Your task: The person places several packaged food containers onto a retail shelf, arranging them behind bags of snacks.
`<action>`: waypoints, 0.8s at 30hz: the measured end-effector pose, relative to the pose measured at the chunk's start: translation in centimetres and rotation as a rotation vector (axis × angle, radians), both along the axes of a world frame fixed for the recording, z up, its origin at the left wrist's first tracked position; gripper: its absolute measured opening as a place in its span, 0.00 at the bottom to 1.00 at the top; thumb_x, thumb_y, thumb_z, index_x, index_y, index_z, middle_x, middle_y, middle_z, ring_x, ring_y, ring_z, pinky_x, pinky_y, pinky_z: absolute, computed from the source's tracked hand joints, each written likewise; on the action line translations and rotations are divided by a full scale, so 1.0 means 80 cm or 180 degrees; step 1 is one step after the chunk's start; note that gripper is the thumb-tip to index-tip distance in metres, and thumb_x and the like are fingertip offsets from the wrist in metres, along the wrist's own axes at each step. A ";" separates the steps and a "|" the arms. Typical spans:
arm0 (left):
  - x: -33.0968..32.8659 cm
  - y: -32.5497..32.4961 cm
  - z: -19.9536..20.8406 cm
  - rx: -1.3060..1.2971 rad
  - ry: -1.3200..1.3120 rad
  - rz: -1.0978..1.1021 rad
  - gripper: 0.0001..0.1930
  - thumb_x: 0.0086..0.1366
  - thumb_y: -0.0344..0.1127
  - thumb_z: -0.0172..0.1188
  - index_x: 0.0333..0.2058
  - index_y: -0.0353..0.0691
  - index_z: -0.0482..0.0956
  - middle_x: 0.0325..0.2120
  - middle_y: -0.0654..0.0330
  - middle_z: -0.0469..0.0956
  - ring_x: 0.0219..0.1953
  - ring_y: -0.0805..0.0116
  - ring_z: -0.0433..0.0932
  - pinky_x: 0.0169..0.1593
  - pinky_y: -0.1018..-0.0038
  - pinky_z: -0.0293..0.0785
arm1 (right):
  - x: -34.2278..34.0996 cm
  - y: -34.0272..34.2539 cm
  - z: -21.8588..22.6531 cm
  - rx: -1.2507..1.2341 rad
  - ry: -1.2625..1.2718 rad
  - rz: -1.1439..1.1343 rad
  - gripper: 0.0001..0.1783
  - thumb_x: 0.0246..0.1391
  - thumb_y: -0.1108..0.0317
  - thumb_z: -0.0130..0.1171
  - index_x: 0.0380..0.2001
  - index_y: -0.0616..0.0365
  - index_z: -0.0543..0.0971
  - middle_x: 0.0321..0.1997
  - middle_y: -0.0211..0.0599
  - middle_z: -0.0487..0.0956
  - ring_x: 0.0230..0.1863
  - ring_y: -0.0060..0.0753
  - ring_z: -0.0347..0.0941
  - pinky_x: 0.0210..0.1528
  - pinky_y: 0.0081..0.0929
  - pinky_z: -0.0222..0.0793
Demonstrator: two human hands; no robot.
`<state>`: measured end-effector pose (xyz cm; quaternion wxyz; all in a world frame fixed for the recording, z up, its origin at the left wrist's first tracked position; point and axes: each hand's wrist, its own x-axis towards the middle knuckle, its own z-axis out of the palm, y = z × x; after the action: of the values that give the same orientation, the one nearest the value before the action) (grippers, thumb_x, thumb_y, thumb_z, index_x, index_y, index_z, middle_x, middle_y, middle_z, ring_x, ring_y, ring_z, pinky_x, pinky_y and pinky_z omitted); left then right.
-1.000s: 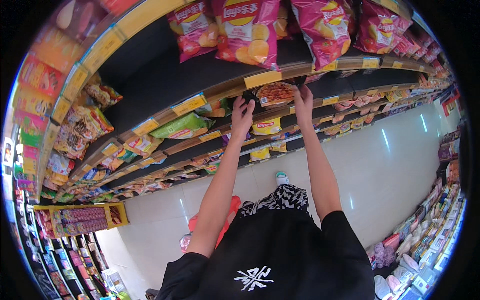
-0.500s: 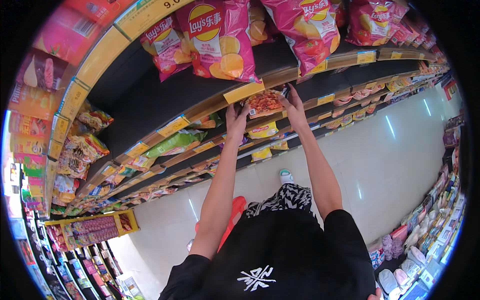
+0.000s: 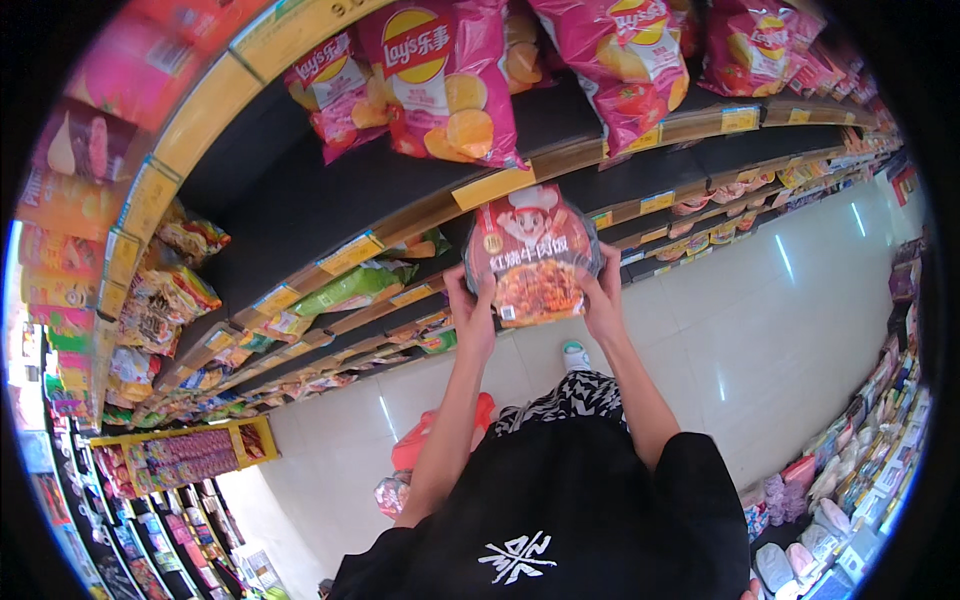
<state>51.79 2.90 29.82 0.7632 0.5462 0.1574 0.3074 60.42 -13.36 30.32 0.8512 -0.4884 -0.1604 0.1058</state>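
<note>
Between my two hands is an instant meal bowl (image 3: 532, 255), a dark round tub in a red sleeve with a cartoon chef and a picture of food. My left hand (image 3: 474, 308) grips its near left side, thumb on the front. On the opposite side my right hand (image 3: 604, 300) holds it the same way. The bowl is in front of the shelf edge, with its printed face turned up toward me. Pink chip bags (image 3: 440, 85) stand on the shelf above it.
Tiered shelves with yellow price tags (image 3: 493, 188) curve across the front and left. Green snack bags (image 3: 350, 288) lie on a lower tier. A red bag (image 3: 415, 440) is beside my left forearm, above the pale tiled floor (image 3: 730, 330). Shelves of goods (image 3: 830, 520) line the right.
Both hands have drawn the instant meal bowl out from the shelf, toward me. Its cartoon front, mostly hidden before, now shows whole.
</note>
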 end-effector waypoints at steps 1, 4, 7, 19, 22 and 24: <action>-0.016 -0.003 -0.011 0.0079 0.0072 0.0019 0.14 0.62 0.30 0.55 0.43 0.40 0.61 0.39 0.64 0.66 0.43 0.76 0.63 0.49 0.79 0.58 | -0.009 -0.001 -0.010 -0.0100 0.0043 0.0027 0.23 0.52 0.71 0.52 0.50 0.58 0.59 0.49 0.34 0.65 0.51 0.23 0.60 0.55 0.24 0.57; -0.073 -0.013 -0.046 0.0045 0.0336 0.0178 0.13 0.63 0.29 0.53 0.44 0.40 0.61 0.41 0.62 0.67 0.44 0.75 0.63 0.51 0.78 0.59 | -0.045 -0.001 -0.029 -0.0474 0.0183 0.0244 0.22 0.53 0.72 0.53 0.50 0.59 0.60 0.47 0.35 0.66 0.50 0.23 0.61 0.54 0.22 0.57; -0.129 -0.028 -0.086 -0.0386 0.0582 0.0336 0.14 0.63 0.27 0.52 0.46 0.39 0.61 0.44 0.58 0.67 0.48 0.72 0.64 0.53 0.76 0.59 | -0.080 -0.001 -0.062 -0.0880 0.0380 0.0480 0.20 0.52 0.76 0.53 0.48 0.60 0.61 0.45 0.34 0.68 0.46 0.22 0.63 0.51 0.20 0.59; -0.312 -0.006 -0.221 -0.1547 0.1601 0.1137 0.25 0.61 0.31 0.54 0.56 0.35 0.60 0.46 0.57 0.68 0.48 0.70 0.68 0.51 0.76 0.64 | -0.189 0.041 -0.235 -0.3002 -0.0261 0.2260 0.18 0.47 0.72 0.60 0.39 0.62 0.65 0.39 0.38 0.72 0.43 0.29 0.69 0.43 0.25 0.66; -0.352 -0.002 -0.261 -0.1336 0.1627 0.1407 0.27 0.61 0.33 0.55 0.58 0.35 0.57 0.49 0.56 0.67 0.49 0.70 0.67 0.51 0.75 0.65 | -0.213 0.076 -0.260 -0.3378 -0.0338 0.2641 0.20 0.47 0.65 0.62 0.38 0.62 0.66 0.36 0.37 0.72 0.40 0.30 0.70 0.42 0.24 0.67; -0.376 -0.002 -0.280 -0.1741 0.1498 0.1580 0.29 0.62 0.35 0.54 0.59 0.35 0.55 0.50 0.56 0.67 0.50 0.69 0.68 0.50 0.75 0.66 | -0.228 0.108 -0.271 -0.3580 -0.0375 0.2864 0.21 0.46 0.59 0.64 0.34 0.61 0.65 0.32 0.36 0.73 0.35 0.27 0.70 0.38 0.23 0.67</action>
<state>21.71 2.71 7.46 0.7261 0.3247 0.5291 0.2957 42.17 -4.70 8.68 0.3349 -0.7441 -0.3129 0.4861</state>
